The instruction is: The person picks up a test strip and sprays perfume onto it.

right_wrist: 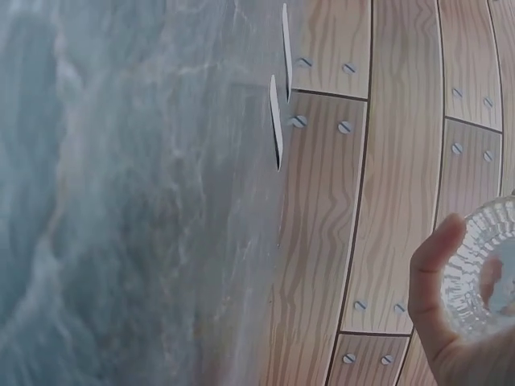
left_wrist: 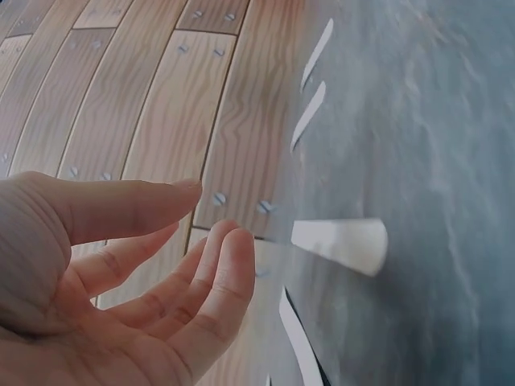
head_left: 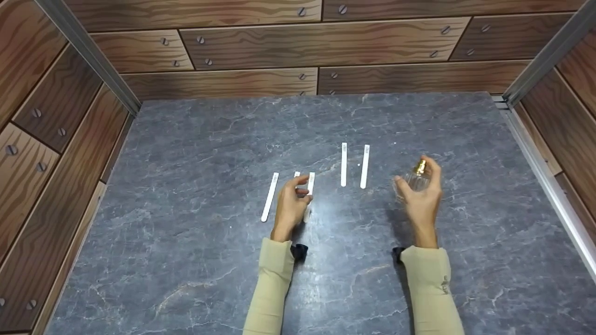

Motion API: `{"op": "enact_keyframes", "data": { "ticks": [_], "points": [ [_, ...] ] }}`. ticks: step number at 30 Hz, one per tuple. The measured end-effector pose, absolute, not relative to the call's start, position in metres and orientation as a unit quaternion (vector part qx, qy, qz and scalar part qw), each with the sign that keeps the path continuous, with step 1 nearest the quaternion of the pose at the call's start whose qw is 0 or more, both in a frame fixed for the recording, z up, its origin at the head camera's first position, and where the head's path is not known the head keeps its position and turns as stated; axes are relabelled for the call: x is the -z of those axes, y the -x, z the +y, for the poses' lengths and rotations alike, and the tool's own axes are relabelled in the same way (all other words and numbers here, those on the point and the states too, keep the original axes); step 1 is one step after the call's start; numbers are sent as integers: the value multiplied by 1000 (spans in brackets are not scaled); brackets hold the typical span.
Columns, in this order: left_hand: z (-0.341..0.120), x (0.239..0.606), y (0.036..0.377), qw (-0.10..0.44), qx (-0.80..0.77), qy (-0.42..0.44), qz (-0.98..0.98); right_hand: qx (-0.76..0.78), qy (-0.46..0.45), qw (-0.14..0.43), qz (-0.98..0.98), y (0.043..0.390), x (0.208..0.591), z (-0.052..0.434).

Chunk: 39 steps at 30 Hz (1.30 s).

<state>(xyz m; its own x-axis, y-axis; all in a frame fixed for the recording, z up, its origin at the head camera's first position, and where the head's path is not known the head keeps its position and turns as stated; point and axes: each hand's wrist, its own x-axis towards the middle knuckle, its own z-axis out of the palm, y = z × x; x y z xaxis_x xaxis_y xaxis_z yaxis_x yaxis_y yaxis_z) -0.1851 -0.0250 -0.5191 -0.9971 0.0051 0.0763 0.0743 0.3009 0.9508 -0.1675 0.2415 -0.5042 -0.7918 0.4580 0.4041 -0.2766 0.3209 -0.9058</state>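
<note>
A: Bottle (head_left: pixel 416 179) of clear ribbed glass with a gold cap, gripped in the right hand (head_left: pixel 421 195), lifted off the grey table (head_left: pixel 186 186) at about 3 o'clock from the other hand

B: And the left hand (head_left: pixel 289 204)?

A: It pinches one white strip (head_left: pixel 309 186) between thumb and fingers; a second strip (head_left: pixel 269 196) lies at its 9 o'clock, a pair of strips (head_left: pixel 354 165) at 1 o'clock

B: Handling?

A: Glass looks hard, smooth, likely slippery and breakable, so wrap the body, not the cap. The strip looks light and bendy; pinch it at one end
</note>
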Motion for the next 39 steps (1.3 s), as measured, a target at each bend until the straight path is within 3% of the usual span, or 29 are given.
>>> {"op": "enact_keyframes", "data": {
  "ticks": [15, 28, 39],
  "points": [
    [-36, 526, 181, 23, 560, 16, -828, -596, 43, 304, -742, 171, 509, 237],
    [-27, 524, 178, -22, 486, 29, -873, -590, 63, 304, -745, 168, 510, 241],
    [-21, 530, 174, 44, 413, 33, -909, -591, 69, 303, -744, 168, 509, 240]
  ]
}}
